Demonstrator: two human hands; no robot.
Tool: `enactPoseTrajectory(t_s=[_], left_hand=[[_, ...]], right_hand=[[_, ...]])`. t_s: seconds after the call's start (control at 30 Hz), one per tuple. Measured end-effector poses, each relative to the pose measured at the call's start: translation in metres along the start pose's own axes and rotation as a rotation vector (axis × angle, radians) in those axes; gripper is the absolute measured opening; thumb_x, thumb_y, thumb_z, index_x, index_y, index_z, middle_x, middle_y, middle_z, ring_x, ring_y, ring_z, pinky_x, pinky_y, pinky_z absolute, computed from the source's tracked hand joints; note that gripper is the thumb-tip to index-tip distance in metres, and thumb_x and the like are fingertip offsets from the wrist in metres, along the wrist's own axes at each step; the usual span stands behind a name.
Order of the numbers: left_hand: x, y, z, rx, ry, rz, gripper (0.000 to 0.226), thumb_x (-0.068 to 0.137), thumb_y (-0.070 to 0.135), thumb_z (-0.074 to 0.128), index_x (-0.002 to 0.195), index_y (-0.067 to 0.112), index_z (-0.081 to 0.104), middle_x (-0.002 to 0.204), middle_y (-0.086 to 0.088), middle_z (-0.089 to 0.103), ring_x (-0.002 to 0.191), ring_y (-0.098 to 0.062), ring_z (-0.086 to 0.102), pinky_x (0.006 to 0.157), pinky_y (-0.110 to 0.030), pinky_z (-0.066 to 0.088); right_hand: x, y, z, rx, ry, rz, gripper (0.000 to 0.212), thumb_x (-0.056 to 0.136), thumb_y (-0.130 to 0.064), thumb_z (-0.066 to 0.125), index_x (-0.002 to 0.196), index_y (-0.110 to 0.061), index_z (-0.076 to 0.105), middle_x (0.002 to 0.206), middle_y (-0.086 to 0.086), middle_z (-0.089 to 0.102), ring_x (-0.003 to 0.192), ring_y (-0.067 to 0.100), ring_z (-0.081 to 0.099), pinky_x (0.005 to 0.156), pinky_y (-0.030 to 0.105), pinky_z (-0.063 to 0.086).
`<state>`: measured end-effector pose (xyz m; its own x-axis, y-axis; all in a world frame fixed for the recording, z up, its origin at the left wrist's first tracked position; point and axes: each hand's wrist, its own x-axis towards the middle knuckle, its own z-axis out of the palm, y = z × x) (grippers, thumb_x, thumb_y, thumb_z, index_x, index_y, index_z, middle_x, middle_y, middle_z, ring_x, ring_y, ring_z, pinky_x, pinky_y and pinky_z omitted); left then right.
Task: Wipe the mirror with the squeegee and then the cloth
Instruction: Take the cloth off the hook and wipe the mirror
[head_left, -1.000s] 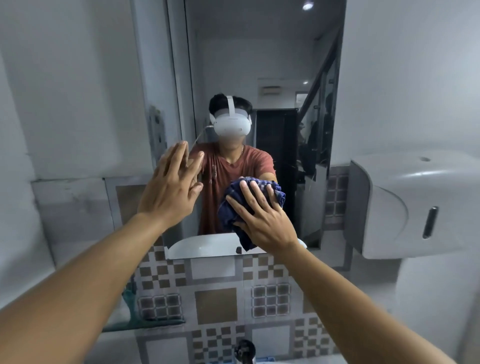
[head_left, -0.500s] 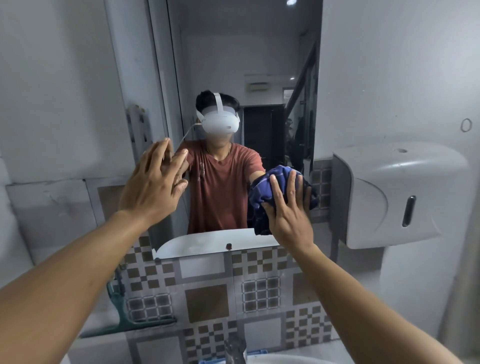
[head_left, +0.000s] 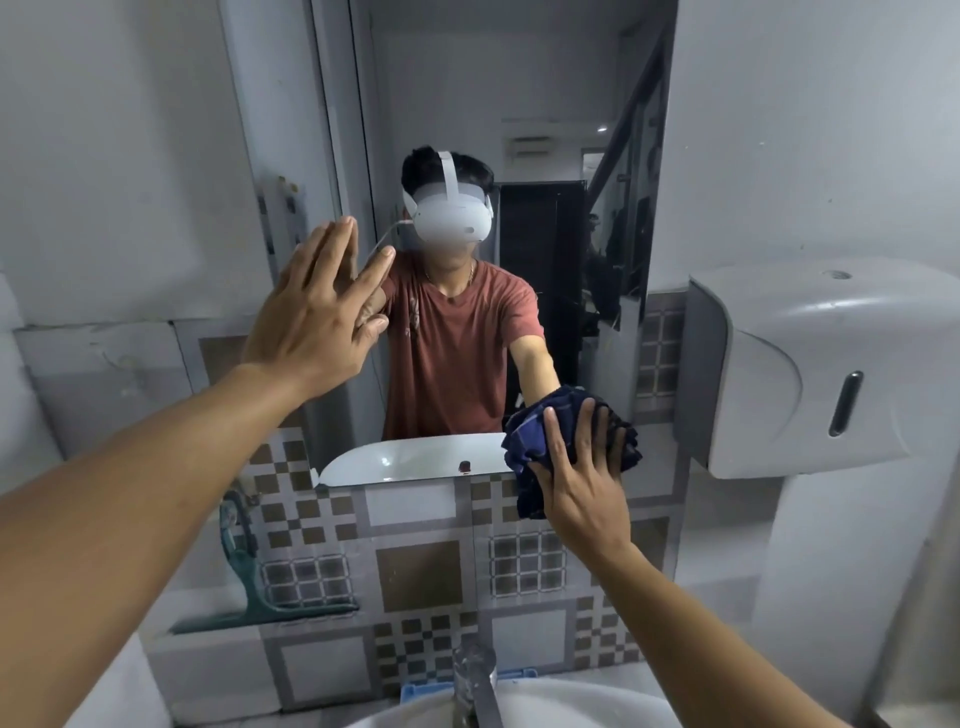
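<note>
The tall mirror (head_left: 519, 93) hangs on the wall ahead and reflects a person in a red shirt. My right hand (head_left: 584, 483) presses a bunched dark blue checked cloth (head_left: 530, 441) flat against the mirror's lower right corner. My left hand (head_left: 319, 312) is spread with fingers apart and rests on the mirror's left edge, holding nothing. The green squeegee (head_left: 249, 582) leans against the tiled wall on the ledge at lower left, away from both hands.
A grey paper-towel dispenser (head_left: 810, 364) juts from the wall just right of the mirror. Patterned tiles (head_left: 415, 571) run below the mirror. A metal tap (head_left: 475, 680) and the white basin rim (head_left: 571, 701) sit at the bottom, with a blue object (head_left: 415, 691) behind.
My right hand has swept the cloth from the mirror's lower middle to the right and then down into the lower right corner. My left hand has stayed on the left edge.
</note>
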<state>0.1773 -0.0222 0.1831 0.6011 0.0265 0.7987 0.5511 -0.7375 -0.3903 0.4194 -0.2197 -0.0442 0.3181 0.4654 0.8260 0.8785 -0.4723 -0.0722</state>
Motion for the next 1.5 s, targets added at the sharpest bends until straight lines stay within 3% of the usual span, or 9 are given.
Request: enactPoseTrajectory(t_s=[0.2,0.4,0.67,0.87,1.17,1.27,1.37,1.43,1.5], left_hand=[[-0.002,-0.008,-0.001,0.012,0.013,0.001,0.073,0.093,0.044,0.060,0.157,0.022,0.031,0.164,-0.027,0.015,0.147,-0.046,0.021,0.121,-0.053,0.022],[-0.004,-0.012,0.002,0.024,0.015,0.014,0.068,0.097,0.045,0.048,0.158,0.021,0.029,0.163,-0.026,0.017,0.151,-0.042,0.015,0.124,-0.045,0.012],[-0.006,-0.012,0.007,0.034,0.035,0.017,0.070,0.097,0.046,0.049,0.158,0.019,0.027,0.164,-0.025,0.017,0.152,-0.042,0.014,0.125,-0.049,0.017],[-0.006,-0.013,0.007,0.019,0.028,0.019,0.071,0.096,0.046,0.051,0.158,0.020,0.028,0.164,-0.024,0.019,0.152,-0.041,0.015,0.124,-0.050,0.021],[-0.005,-0.012,0.001,0.009,-0.024,0.012,0.072,0.094,0.047,0.054,0.157,0.020,0.030,0.163,-0.023,0.021,0.151,-0.040,0.017,0.123,-0.050,0.023],[-0.006,-0.010,-0.003,-0.013,-0.022,-0.004,0.072,0.094,0.045,0.058,0.156,0.020,0.033,0.162,-0.023,0.023,0.151,-0.040,0.019,0.122,-0.050,0.026],[-0.005,-0.009,-0.010,-0.047,-0.039,-0.014,0.071,0.093,0.041,0.061,0.155,0.019,0.035,0.162,-0.023,0.025,0.150,-0.040,0.021,0.121,-0.050,0.029],[-0.006,-0.008,-0.014,-0.071,-0.064,-0.031,0.068,0.093,0.039,0.061,0.154,0.019,0.039,0.161,-0.023,0.027,0.149,-0.040,0.023,0.120,-0.050,0.031],[-0.010,-0.008,-0.020,-0.098,-0.084,-0.046,0.063,0.092,0.038,0.061,0.150,0.018,0.045,0.158,-0.020,0.032,0.147,-0.038,0.028,0.116,-0.049,0.036]], right_hand=[[-0.015,-0.003,0.019,-0.136,0.010,-0.328,0.072,0.103,-0.041,0.035,0.162,-0.021,-0.002,0.168,0.019,-0.012,0.154,0.043,-0.004,0.122,0.064,0.001],[0.013,-0.031,0.017,-0.160,0.007,-0.554,0.072,0.099,-0.035,0.049,0.162,-0.021,0.017,0.169,0.015,0.009,0.156,0.037,0.004,0.123,0.063,0.005],[0.046,-0.098,0.013,-0.098,0.011,-0.684,0.053,0.110,-0.039,0.021,0.159,-0.019,0.029,0.166,0.013,0.021,0.153,0.034,0.021,0.122,0.059,0.018],[0.064,-0.154,0.021,-0.064,0.013,-0.787,0.061,0.100,-0.027,0.050,0.158,-0.018,0.032,0.166,0.011,0.026,0.152,0.034,0.025,0.123,0.056,0.014],[0.056,-0.190,0.025,-0.104,-0.228,-1.013,0.053,0.096,-0.026,0.033,0.143,-0.017,0.056,0.155,0.009,0.047,0.145,0.030,0.042,0.123,0.051,0.021],[0.041,-0.192,0.017,-0.005,-0.304,-0.967,0.047,0.098,-0.021,0.034,0.136,-0.014,0.059,0.152,0.016,0.049,0.140,0.035,0.047,0.119,0.048,0.027],[0.032,-0.193,-0.006,0.214,-0.522,-0.833,0.046,0.098,-0.010,0.047,0.143,-0.011,0.044,0.158,0.019,0.036,0.140,0.041,0.043,0.117,0.055,0.034],[0.029,-0.190,-0.024,0.395,-0.631,-0.636,0.046,0.100,-0.009,0.049,0.144,-0.017,0.039,0.156,0.008,0.036,0.129,0.040,0.051,0.098,0.055,0.050],[0.029,-0.186,-0.037,0.589,-0.625,-0.391,0.033,0.104,-0.016,0.044,0.136,-0.020,0.045,0.140,0.003,0.050,0.110,0.034,0.058,0.084,0.047,0.050]])
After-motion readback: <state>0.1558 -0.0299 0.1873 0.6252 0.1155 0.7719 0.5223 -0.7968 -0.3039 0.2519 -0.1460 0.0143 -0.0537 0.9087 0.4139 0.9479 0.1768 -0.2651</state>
